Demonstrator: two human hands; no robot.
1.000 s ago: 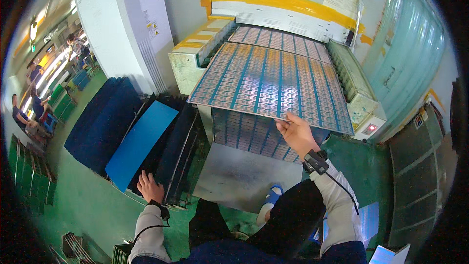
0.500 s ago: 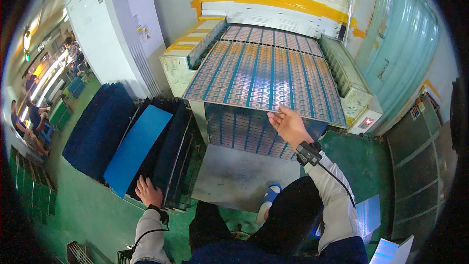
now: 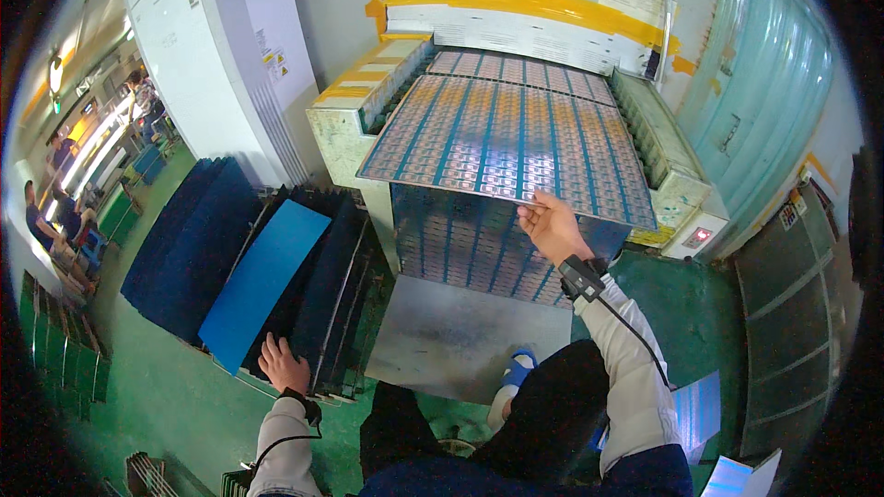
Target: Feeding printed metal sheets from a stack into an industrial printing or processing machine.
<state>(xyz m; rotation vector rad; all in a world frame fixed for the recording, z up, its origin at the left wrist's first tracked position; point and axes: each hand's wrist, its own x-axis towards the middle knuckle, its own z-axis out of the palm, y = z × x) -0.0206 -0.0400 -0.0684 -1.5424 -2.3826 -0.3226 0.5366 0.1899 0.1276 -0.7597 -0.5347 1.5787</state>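
Observation:
A large circuit board panel [image 3: 502, 143], copper-coloured with teal stripes, slopes up from near me into a roller conveyor machine. My right hand [image 3: 555, 228] pinches its near edge, right of the middle. To the left, a rack [image 3: 339, 336] holds many dark boards standing on edge, with one bright blue panel [image 3: 262, 285] leaning among them. At the rack's near end, my left hand [image 3: 284, 365] rests beside the blue panel's lower part with its fingers apart. It grips nothing that I can see.
The machine has side housings, left [image 3: 368, 101] and right [image 3: 663, 147]. A metal plate [image 3: 465, 340] lies before my feet. Under the sloping panel, a striped upright surface [image 3: 470, 239] shows. Grey framed panels [image 3: 792, 313] lean at the right; blue sheets [image 3: 697, 410] sit low right.
The circuit board panel's near edge has shifted slightly away from me, with my right hand still on it. My left hand stays at the rack. The whole view has moved a little.

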